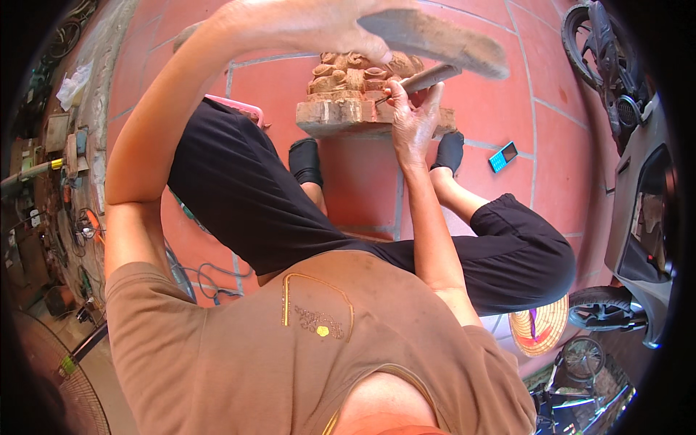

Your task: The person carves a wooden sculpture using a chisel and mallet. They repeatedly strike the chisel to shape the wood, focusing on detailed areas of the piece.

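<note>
While the right hand (412, 119) grips the chisel (428, 77) against the wood carving (348, 90) at the upper centre of the frame, the left hand (326, 25), closed on the raised wooden mallet (435, 40), should strike squarely, I think, and lightly.

I sit on a red tiled floor (551, 145) in bright daylight. A scooter (638, 210) stands along its right edge, a fan (65, 377) at its lower left corner, cluttered tools (51, 181) along its left edge.
</note>
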Action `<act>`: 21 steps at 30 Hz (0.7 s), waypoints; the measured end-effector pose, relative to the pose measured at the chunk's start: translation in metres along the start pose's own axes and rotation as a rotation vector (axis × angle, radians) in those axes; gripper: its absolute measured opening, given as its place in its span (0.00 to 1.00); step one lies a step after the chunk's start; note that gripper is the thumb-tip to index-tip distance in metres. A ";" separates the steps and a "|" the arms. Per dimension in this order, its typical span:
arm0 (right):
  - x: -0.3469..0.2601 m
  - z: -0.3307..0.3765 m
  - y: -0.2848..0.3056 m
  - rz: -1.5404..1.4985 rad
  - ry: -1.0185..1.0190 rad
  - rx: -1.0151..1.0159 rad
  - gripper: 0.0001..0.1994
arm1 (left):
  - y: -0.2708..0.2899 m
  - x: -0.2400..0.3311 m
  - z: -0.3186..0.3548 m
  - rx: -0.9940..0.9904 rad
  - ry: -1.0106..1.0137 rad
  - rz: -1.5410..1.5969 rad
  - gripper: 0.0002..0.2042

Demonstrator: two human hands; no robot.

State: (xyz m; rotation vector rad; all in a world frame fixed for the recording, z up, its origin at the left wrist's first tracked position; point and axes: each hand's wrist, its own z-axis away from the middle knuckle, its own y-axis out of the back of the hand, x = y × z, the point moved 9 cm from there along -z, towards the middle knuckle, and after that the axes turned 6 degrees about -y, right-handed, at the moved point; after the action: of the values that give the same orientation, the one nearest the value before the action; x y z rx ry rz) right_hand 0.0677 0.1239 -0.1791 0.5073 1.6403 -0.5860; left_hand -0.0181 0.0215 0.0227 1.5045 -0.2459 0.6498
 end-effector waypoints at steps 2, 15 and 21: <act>0.001 0.001 0.002 0.012 0.008 0.008 0.15 | 0.009 0.006 0.003 0.087 -0.051 0.048 0.30; 0.005 -0.001 0.004 -0.043 -0.009 -0.006 0.16 | 0.008 0.012 0.002 0.171 -0.120 0.129 0.29; 0.015 -0.004 0.012 -0.209 -0.167 0.036 0.15 | -0.013 -0.012 0.002 -0.104 0.032 -0.144 0.30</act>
State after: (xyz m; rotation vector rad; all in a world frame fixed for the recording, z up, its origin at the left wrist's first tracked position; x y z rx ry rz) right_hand 0.0705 0.1355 -0.1950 0.3054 1.5354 -0.7931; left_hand -0.0200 0.0178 0.0057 1.3966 -0.1428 0.5376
